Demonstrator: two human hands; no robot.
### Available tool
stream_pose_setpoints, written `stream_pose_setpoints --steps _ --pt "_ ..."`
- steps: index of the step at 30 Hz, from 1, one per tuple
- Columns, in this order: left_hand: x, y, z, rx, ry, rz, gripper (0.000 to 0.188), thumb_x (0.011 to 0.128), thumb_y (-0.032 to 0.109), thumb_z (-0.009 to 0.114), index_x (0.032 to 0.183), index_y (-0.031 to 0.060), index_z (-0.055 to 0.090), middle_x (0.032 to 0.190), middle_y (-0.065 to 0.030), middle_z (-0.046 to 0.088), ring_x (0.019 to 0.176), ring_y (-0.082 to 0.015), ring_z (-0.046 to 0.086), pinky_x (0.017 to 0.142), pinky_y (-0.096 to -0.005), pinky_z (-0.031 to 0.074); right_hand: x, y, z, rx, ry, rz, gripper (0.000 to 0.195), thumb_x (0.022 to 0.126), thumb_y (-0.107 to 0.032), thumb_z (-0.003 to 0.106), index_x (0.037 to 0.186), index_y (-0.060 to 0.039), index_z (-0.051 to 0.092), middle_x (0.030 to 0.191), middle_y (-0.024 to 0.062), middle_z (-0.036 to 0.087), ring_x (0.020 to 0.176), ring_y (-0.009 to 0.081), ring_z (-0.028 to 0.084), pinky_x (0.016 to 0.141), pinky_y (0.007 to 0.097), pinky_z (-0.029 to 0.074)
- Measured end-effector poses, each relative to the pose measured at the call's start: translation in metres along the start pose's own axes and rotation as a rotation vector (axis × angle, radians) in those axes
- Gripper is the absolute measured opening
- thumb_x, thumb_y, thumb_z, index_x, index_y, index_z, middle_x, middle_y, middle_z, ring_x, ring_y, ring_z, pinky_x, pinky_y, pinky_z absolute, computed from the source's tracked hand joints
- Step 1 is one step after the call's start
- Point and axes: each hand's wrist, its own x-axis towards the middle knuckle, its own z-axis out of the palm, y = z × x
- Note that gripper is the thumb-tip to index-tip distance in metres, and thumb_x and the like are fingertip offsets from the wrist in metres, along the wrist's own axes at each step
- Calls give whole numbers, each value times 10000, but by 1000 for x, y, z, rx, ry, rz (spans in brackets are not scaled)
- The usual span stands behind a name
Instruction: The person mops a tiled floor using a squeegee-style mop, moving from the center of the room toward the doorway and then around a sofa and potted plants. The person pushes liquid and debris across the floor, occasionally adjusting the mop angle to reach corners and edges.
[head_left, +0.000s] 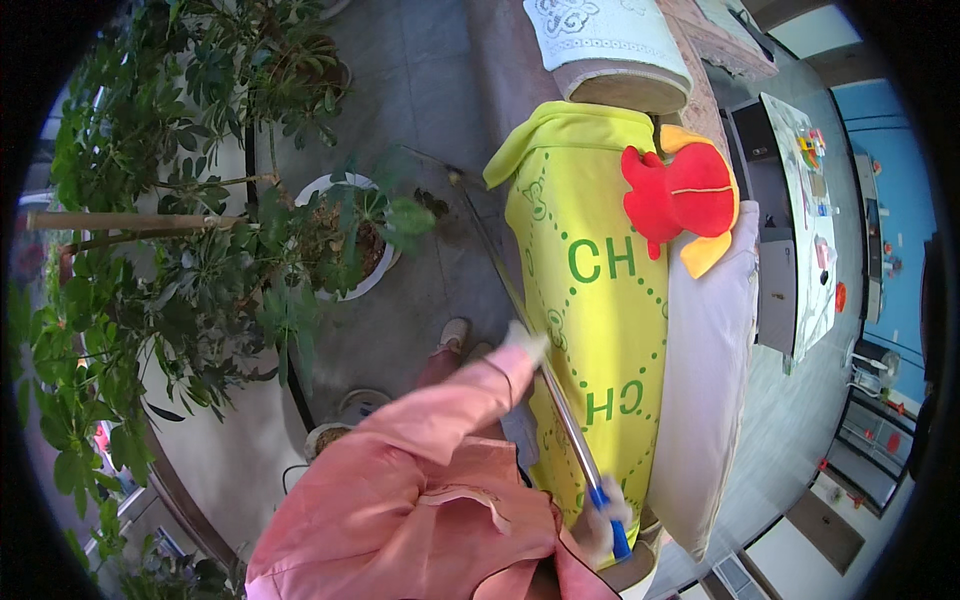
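My left hand (528, 342), at the end of a pink sleeve, is shut around the middle of a long metal pole (571, 424). Nearer my body, my right hand (600, 517) holds the blue grip (609, 514) at the pole's upper end. The pole slants over the edge of a sofa draped with a yellow-green patterned blanket (600, 322). Its far end reaches down to the grey tiled floor, where a thin dark tool head (433, 159) is too blurred to name exactly. Beside it lies a dark patch of debris (435, 204).
Left of the pole stands a leafy plant in a white pot (388, 264). A red plush toy (679, 191) and a pale cushion (709, 375) rest on the sofa. Beyond are a marble-topped table (814, 300) and a lace-covered armrest (611, 37). My shoe (454, 332) is on the floor.
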Motion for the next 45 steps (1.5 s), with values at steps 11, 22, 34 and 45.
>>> stream_pose_setpoints --steps 11,22,34,45 --pt "44 31 -69 -348 -155 -110 196 764 163 559 783 -32 573 629 -137 575 492 -287 591 406 -404 485 116 -73 110 -228 -678 -311 137 667 32 702 705 -48 598 827 136 646 889 342 632 894 476 462" --pt "-61 -32 -10 -402 -338 -209 344 807 180 578 1024 -71 485 692 -128 593 448 -246 588 316 -363 471 43 -133 38 -237 -698 -308 204 614 17 721 674 -61 542 765 121 596 760 318 574 762 473 467" --pt "65 -55 -28 -276 -239 -67 398 773 217 610 1028 -83 552 891 -204 626 776 -297 640 575 -391 514 29 -24 80 -191 -365 -307 142 692 26 612 685 -60 500 853 132 571 861 329 562 835 483 433" --pt "-83 -242 80 176 25 -177 418 719 193 661 1045 -46 557 1005 -221 630 965 -363 610 746 -386 495 -167 31 -140 89 13 -254 205 805 34 601 792 -86 435 843 119 524 876 293 545 864 480 453"
